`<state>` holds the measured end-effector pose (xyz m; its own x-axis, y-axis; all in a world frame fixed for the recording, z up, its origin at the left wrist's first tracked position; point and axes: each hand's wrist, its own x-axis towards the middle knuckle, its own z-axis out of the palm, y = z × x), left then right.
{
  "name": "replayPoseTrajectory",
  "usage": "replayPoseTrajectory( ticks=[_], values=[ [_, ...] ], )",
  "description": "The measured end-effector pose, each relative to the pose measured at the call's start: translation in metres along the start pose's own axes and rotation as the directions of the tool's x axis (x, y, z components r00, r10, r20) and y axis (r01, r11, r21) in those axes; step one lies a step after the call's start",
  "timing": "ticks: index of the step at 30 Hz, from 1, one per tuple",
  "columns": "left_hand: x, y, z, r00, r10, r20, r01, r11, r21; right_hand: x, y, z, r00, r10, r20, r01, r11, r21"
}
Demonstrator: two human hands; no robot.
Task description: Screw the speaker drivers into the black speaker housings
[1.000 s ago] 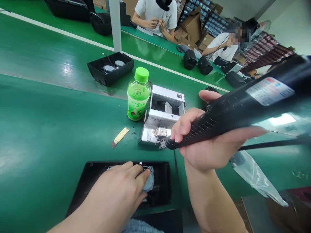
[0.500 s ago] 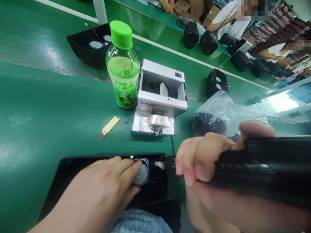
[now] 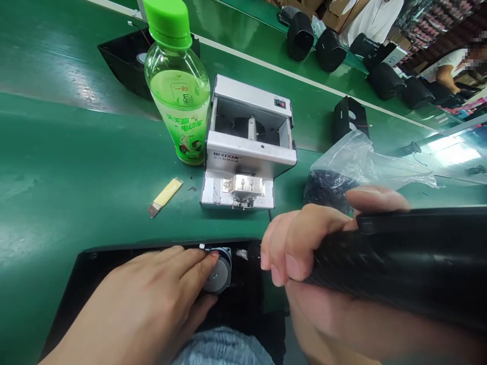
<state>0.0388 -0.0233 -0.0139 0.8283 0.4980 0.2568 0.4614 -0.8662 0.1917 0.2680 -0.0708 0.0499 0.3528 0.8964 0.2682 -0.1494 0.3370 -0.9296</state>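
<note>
Head view: right hand (image 3: 300, 243) low at the near edge of the bench, with the black hand tool (image 3: 411, 253) lying almost level; a second ago it was up near the silver machine (image 3: 251, 157).
Tool tip: clear-wrapped end (image 3: 242, 254) now over the right end of the black housing (image 3: 74, 289), pointing at the speaker driver (image 3: 218, 276) and nearer to it than half a second ago. Contact between them: cannot tell.
Meaning of the shift: both hands are now at one spot; tool and driver look lined up side by side, my reading.
Right fingers: wrapped round the tool's front grip, closed on it; thumb along the top.
Left hand (image 3: 152, 289): spread over the housing, fingers part bent, index fingertip on the driver's upper edge, thumb low beside it. Pinched or just steadied: cannot tell. Much the same pose as before.
Driver: inside the housing, round metal back up, small white connector (image 3: 202, 246) by its upper left.
Machine: beyond the housing, green-capped bottle (image 3: 180, 101) just to its left.
Cutter: yellow-handled blade (image 3: 166, 196) flat on the bench, between housing and bottle.
Plastic bag (image 3: 342, 157): right of the machine, dark item inside.
</note>
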Motion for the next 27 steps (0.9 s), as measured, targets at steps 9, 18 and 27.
replayPoseTrajectory(
  ticks=[9,18,27],
  values=[
    [0.004,-0.001,-0.003,0.998,-0.028,0.056,0.03,0.998,-0.051,0.004,0.002,0.012,0.998,0.007,-0.07,-0.007,1.0,-0.004],
    [0.014,0.002,-0.01,0.999,-0.005,0.038,0.008,0.997,-0.072,0.012,0.009,0.016,1.0,0.0,-0.03,0.001,0.999,0.046],
    [0.02,-0.002,-0.015,0.979,-0.07,0.193,0.102,0.981,-0.162,0.017,0.018,0.025,0.999,0.021,0.034,-0.024,0.996,0.085]
  ],
)
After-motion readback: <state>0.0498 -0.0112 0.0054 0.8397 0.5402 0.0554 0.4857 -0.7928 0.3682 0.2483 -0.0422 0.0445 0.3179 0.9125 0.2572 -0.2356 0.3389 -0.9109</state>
